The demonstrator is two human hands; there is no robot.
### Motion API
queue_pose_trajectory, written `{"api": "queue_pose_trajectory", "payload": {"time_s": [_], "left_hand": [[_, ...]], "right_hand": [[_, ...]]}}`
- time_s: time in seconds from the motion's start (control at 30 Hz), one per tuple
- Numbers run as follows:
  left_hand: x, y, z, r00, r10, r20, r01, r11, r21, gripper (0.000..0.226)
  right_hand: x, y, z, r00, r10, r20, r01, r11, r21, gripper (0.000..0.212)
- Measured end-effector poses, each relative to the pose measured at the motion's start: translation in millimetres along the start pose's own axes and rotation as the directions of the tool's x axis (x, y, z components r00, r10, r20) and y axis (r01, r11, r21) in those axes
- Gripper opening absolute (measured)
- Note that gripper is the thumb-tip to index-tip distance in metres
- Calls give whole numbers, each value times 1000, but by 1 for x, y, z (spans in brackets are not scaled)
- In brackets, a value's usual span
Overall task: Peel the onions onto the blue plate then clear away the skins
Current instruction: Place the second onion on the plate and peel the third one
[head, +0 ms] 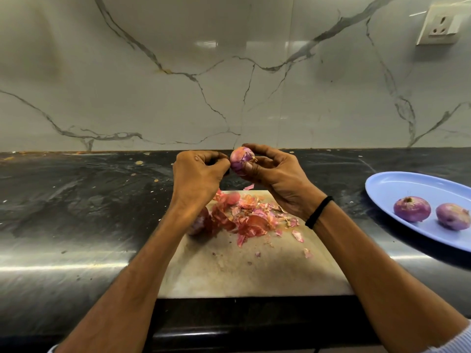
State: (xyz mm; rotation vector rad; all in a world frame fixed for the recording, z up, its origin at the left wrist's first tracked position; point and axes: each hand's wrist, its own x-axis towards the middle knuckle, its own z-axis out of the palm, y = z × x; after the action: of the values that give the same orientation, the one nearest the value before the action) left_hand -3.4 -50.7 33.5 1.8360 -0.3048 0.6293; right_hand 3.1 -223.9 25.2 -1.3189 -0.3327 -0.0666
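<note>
Just above a stained, pale cutting board (254,276) strewn with brittle, papery pink skins (249,217), the right hand (277,174) cups a small, firm, probably slippery red onion (242,160) while the left hand (197,174), fingers curled, pinches its loose dry skin; rightward, two peeled onions (412,208) rest on the glossy blue plate (387,184).

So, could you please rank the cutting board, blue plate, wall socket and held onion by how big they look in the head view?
1. cutting board
2. blue plate, though the frame edge cuts it off
3. wall socket
4. held onion, partly covered by the right hand
</note>
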Motion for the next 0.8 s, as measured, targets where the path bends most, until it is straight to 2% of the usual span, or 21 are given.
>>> {"api": "queue_pose_trajectory", "payload": {"time_s": [0.1, 0.2, 0.33, 0.5, 0.67, 0.8], "left_hand": [[3, 1, 0, 999, -44, 30, 46, 996, -82, 18], [2, 1, 1, 998, 0, 63, 7, 994, -109, 25], [1, 0, 1, 995, 89, 42, -87, 995, -47, 30], [-4, 1, 2, 978, 205, 37, -207, 977, 57, 26], [-7, 0, 4, 969, 249, 4, -247, 960, 132, 19], [-7, 0, 3, 974, 224, 19, -224, 970, 95, 22]], "right_hand": [[1, 1, -3, 998, -57, -31, 54, 995, -87, 54], [0, 2, -4, 991, -123, -56, 111, 978, -177, 52], [0, 2, -4, 981, -188, -53, 164, 942, -294, 54], [1, 3, -5, 974, -224, -40, 190, 900, -392, 56], [0, 6, -5, 975, -223, -23, 190, 873, -449, 57], [0, 6, -5, 973, -230, -21, 195, 866, -461, 57]]}}
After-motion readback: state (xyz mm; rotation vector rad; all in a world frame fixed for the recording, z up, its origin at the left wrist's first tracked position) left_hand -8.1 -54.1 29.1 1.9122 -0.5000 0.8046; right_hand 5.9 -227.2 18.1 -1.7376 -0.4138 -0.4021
